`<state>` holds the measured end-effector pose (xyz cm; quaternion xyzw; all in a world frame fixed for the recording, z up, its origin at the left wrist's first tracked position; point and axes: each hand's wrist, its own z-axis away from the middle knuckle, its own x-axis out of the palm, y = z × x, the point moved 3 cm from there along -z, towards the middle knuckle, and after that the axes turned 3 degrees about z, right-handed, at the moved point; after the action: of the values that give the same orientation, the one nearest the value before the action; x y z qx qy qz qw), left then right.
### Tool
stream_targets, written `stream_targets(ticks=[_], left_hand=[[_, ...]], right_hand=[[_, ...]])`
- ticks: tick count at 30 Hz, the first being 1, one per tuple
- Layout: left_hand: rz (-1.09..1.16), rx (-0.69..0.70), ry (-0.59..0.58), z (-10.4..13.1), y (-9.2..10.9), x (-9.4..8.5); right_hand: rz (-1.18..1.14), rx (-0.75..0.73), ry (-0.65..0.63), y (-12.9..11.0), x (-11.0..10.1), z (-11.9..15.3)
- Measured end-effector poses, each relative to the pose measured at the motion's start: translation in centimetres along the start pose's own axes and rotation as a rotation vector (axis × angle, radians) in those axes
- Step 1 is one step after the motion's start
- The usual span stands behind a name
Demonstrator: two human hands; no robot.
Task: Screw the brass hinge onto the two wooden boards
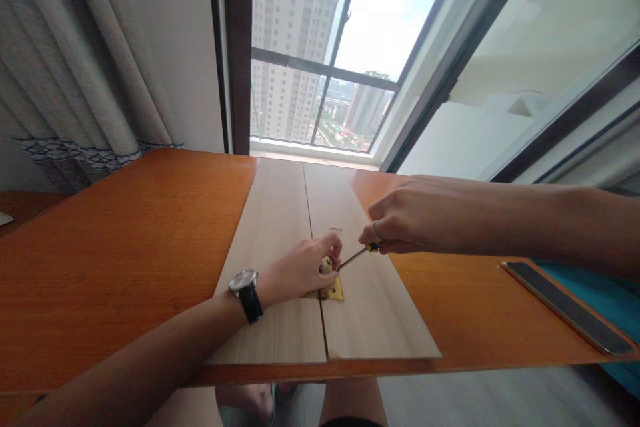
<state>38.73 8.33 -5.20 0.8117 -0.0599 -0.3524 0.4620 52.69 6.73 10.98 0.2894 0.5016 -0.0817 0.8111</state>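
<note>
The person's right hand [405,213] was closed around a screwdriver [356,256], with a bit of its black-and-yellow handle [373,247] showing under the curled fingers and the shaft slanting down toward the left hand. The left hand [303,265] lay low over a brass hinge [337,291], its thumb and forefinger curved toward each other; whether they pinched anything between the tips could not be told. The screwdriver's far end reached the left thumb tip, where the hand hid what it met. The hinge sat directly beneath the left hand, partly covered by it, with yellow metal showing below the thumb and another bit of it visible between thumb and forefinger. Under both hands lay two pale boards [373,307], side by side, with a narrow seam running between them and passing under the left hand. Just beyond the left fingertips, a thin screw or nail [336,229], too small to tell which, rested on the boards. A watch [245,290] with a black strap circled the left wrist, and a ring [376,230] sat on a right finger. The boards rested on an orange-brown table [125,247], which stretched out past either hand, and well ahead of them stood a window [327,70].
</note>
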Motion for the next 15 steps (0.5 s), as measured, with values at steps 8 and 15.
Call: stream_targets(ticks=[8,15], left_hand=[[-0.046,0.006,-0.001,0.0,0.3,0.0],[0.027,0.168,0.019,-0.4,1.3,-0.5]], right_hand=[[-0.08,0.132,-0.126,-0.1,-2.2,-2.2],[-0.226,0.246,-0.005,-0.1,-2.0,-2.8]])
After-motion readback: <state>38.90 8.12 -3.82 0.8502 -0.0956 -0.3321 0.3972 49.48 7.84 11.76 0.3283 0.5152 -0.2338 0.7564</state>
